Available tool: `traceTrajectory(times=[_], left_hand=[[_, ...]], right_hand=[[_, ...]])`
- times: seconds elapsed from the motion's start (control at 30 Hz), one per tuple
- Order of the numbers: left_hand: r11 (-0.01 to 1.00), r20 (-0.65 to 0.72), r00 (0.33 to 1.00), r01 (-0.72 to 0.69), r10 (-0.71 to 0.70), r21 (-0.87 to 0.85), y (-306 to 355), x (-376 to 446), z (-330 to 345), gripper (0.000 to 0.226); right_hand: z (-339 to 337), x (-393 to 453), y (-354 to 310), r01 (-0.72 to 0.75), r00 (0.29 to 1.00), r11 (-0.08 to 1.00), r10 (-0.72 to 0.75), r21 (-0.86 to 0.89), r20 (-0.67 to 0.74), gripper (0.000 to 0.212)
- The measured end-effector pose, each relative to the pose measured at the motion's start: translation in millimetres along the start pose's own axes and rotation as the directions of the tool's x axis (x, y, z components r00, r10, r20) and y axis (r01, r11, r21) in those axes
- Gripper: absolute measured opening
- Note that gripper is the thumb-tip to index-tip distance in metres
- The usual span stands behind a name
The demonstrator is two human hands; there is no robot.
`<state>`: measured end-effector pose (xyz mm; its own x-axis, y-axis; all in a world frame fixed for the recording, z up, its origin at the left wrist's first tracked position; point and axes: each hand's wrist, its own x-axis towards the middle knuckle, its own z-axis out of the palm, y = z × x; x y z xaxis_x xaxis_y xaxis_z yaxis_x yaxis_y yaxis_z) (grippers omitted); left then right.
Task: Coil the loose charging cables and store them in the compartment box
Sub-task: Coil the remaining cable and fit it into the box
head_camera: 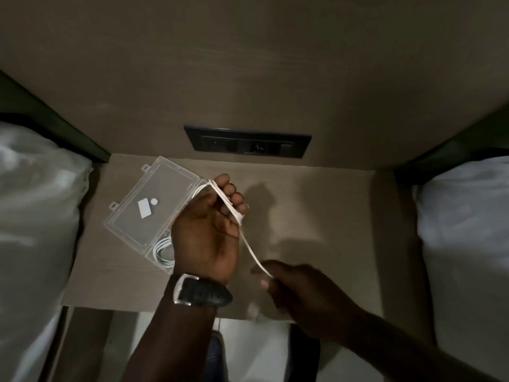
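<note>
Head view: left hand (209, 230) clenched with white cable (249, 245) wrapped over its fingers; right hand (292, 288) pinches the tail. Risk: slack tension lets loops slip off before reaching the compartment box (132, 216).

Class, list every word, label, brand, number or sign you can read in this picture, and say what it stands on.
None can be read.
White stickers on the clear box lid: no print visible.
Wall switch panel: markings too dark and small to read.
Wristwatch: only the strap shows.
</note>
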<state>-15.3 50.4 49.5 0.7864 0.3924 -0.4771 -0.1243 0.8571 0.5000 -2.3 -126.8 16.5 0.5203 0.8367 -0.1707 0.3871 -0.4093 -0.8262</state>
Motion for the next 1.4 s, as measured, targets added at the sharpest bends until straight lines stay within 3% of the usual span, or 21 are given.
traceTrajectory(times=[0.03,0.1,0.17,0.2,0.23,0.3,0.4,0.47,0.57,0.63,0.7,0.77,0.9,1.0,1.07,1.13,1.2,1.27,1.33,1.4], left_hand=[[0.977,-0.033,0.995,-0.085,0.093,0.197,-1,1,-4,0.024],[0.764,0.045,0.983,-0.166,0.177,0.623,-10,-3,-12,0.021],[0.571,0.167,0.986,-0.129,-0.016,0.811,-24,-14,-18,0.026],[0.542,0.181,0.976,-0.089,-0.119,0.835,-30,-21,-19,0.032],[0.557,0.172,0.967,-0.039,-0.189,0.830,-34,-27,-19,0.035],[0.696,0.126,0.947,0.122,-0.294,0.708,-37,-37,-13,0.033],[0.890,0.139,0.899,0.370,-0.415,0.265,-32,-38,-5,0.023],[0.921,0.157,0.908,0.382,-0.389,0.074,-26,-32,-4,0.023],[0.956,0.083,0.962,0.268,-0.259,-0.122,-20,-21,-6,0.024],[0.966,-0.032,0.980,0.188,-0.196,-0.178,-21,-17,-11,0.017],[0.979,-0.119,0.981,0.135,-0.154,-0.151,-26,-17,-18,0.012],[0.998,-0.175,0.983,0.057,-0.060,-0.023,-36,-20,-20,0.015],[0.875,-0.160,0.962,-0.123,0.221,0.468,-50,-27,-16,0.017],[0.818,-0.105,0.974,-0.106,0.199,0.566,-56,-31,-17,0.014],[0.758,-0.057,0.981,-0.107,0.188,0.643,-57,-34,-19,0.014],[0.768,-0.040,0.991,-0.073,0.127,0.636,-57,-37,-19,0.016],[0.797,-0.048,0.993,-0.056,0.106,0.602,-57,-39,-19,0.017],[0.858,-0.092,0.990,-0.045,0.107,0.511,-57,-39,-20,0.019],[0.873,-0.112,0.984,-0.070,0.141,0.482,-60,-38,-19,0.021],[0.849,-0.127,0.973,-0.102,0.195,0.519,-68,-40,-17,0.021]], right_hand=[[0,-8,-5,0.014,0.999,1.000,-0.013,-0.018,0.051,0.031],[-19,-13,-12,0.014,0.999,0.997,-0.010,-0.070,0.053,0.033],[-48,-6,-9,-0.013,0.997,0.992,0.003,-0.126,-0.080,0.028],[-64,0,-5,-0.023,0.987,0.990,0.000,-0.143,-0.158,0.028],[-76,8,-2,-0.038,0.978,0.990,0.009,-0.138,-0.210,0.030],[-89,25,4,-0.066,0.958,0.997,0.054,-0.032,-0.282,0.031],[-76,42,10,-0.118,0.948,0.965,0.180,0.236,-0.262,0.018],[-52,42,11,-0.141,0.960,0.932,0.211,0.334,-0.182,0.013],[-8,26,2,-0.248,0.957,0.832,0.291,0.495,-0.009,0.023],[14,11,-5,-0.265,0.960,0.876,0.280,0.403,0.022,0.023],[22,0,-5,-0.250,0.967,0.959,0.254,0.133,-0.015,0.035],[17,-3,-10,-0.127,0.990,0.989,0.123,-0.070,-0.064,0.045],[2,-1,-32,0.021,0.999,0.972,-0.028,-0.235,-0.027,0.039],[-22,3,-42,-0.003,0.989,0.977,-0.029,-0.212,-0.145,0.019],[-33,10,-40,-0.064,0.961,0.989,0.024,-0.134,-0.276,0.016],[-34,19,-35,-0.159,0.910,0.977,0.202,0.145,-0.362,0.019],[-30,25,-30,-0.201,0.867,0.854,0.383,0.481,-0.318,0.021],[-22,27,-25,-0.179,0.853,0.709,0.457,0.682,-0.252,0.026],[-12,28,-21,-0.115,0.826,0.646,0.484,0.754,-0.289,0.038],[-1,29,-17,-0.129,0.770,0.758,0.483,0.640,-0.417,0.039]])
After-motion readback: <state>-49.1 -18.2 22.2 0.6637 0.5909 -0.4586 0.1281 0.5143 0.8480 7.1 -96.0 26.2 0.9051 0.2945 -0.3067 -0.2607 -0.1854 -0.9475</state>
